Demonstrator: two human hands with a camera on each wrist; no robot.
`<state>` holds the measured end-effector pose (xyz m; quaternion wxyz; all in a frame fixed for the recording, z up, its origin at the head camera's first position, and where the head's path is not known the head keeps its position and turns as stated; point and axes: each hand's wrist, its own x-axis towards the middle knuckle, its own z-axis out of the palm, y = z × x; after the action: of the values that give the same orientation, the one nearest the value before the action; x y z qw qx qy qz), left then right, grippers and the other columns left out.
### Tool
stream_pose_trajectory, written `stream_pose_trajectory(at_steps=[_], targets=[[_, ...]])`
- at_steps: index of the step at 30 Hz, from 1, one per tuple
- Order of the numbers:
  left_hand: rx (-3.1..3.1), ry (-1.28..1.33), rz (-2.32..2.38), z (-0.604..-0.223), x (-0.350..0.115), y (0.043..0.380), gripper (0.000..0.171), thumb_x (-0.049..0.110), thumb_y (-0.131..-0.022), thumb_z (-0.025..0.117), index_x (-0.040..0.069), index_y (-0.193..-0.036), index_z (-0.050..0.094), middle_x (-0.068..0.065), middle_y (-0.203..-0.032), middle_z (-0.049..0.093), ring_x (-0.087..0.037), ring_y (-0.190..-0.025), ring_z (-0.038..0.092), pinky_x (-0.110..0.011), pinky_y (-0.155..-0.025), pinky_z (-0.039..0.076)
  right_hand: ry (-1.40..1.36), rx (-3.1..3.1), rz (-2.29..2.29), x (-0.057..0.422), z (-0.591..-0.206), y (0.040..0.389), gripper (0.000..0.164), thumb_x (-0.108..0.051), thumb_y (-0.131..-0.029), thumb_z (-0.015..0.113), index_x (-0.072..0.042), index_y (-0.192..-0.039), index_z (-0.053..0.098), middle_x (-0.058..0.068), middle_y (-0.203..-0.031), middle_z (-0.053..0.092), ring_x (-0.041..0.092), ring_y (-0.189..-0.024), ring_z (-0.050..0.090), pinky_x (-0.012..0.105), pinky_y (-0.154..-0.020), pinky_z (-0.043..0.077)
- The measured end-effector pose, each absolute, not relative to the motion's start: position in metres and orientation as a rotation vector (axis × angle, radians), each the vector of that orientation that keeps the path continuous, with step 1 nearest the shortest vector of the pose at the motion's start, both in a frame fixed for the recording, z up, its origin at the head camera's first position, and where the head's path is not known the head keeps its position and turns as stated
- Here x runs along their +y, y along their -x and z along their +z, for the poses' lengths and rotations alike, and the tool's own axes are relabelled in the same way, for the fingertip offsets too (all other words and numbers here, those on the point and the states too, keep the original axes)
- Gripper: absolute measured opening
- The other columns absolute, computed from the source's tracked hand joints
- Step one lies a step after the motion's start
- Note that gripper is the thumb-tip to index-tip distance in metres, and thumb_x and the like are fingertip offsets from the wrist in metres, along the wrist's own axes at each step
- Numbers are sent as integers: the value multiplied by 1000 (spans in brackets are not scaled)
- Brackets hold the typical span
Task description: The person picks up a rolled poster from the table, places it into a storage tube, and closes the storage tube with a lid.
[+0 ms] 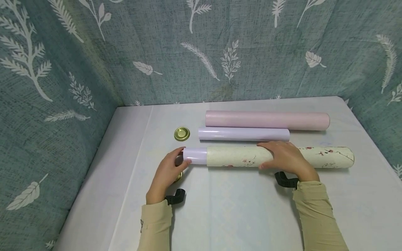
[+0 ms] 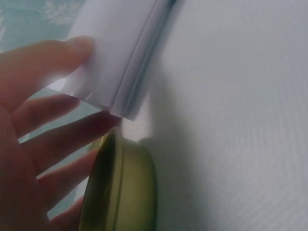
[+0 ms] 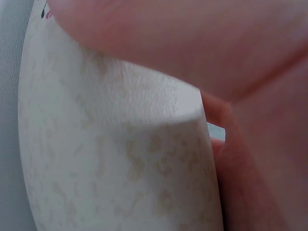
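Note:
A cream tube (image 1: 230,157) printed with branches and red blossoms lies across the table. Out of its left end sticks a glossy lilac paper roll (image 1: 195,156). My left hand (image 1: 164,173) holds that roll near its outer end, thumb on the near side and fingers on the far side. In the left wrist view the thumb rests on the roll (image 2: 113,48), whose overlapping edge shows. My right hand (image 1: 286,158) grips the cream tube from above around its middle. Below the left hand, a gold lid (image 2: 137,178) stands close to the fingers, partly hidden in the head view.
A second gold lid (image 1: 182,134) lies flat behind the left hand. Behind the cream tube lie another lilac roll (image 1: 243,134) and a longer pink tube (image 1: 267,120), all roughly parallel. Leaf-patterned green cloth (image 1: 201,52) hangs around the white-covered table (image 1: 245,212).

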<state>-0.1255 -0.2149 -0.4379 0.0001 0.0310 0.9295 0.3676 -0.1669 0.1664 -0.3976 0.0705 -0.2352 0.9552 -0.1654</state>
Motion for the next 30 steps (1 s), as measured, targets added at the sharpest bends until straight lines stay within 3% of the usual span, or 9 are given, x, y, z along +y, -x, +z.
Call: stream_pose_trajectory(at_steps=[20, 27, 30], targets=[[3055, -170, 1023, -438, -205, 123, 55, 38, -79, 65, 13, -126, 50, -3, -116, 57, -21, -104, 48, -39, -93, 36, 707, 2870, -511, 167, -398, 166, 77, -53, -63, 73, -18, -127, 50, 10, -123, 53, 31, -112, 46, 52, -90, 30], [3077, -260, 1002, -439, -203, 126, 52, 38, -80, 65, 11, -123, 51, -3, -112, 59, -17, -110, 50, -41, -105, 18, 718, 2877, -518, 167, -399, 167, 76, -52, -63, 73, -18, -127, 50, 9, -122, 53, 30, -113, 46, 52, -90, 30], [3084, -283, 1008, -438, -202, 127, 51, 38, -80, 65, 11, -122, 52, -2, -111, 59, -16, -109, 50, -41, -105, 18, 729, 2876, -524, 167, -398, 167, 76, -51, -63, 74, -19, -127, 50, 8, -123, 53, 30, -113, 46, 52, -91, 29]])
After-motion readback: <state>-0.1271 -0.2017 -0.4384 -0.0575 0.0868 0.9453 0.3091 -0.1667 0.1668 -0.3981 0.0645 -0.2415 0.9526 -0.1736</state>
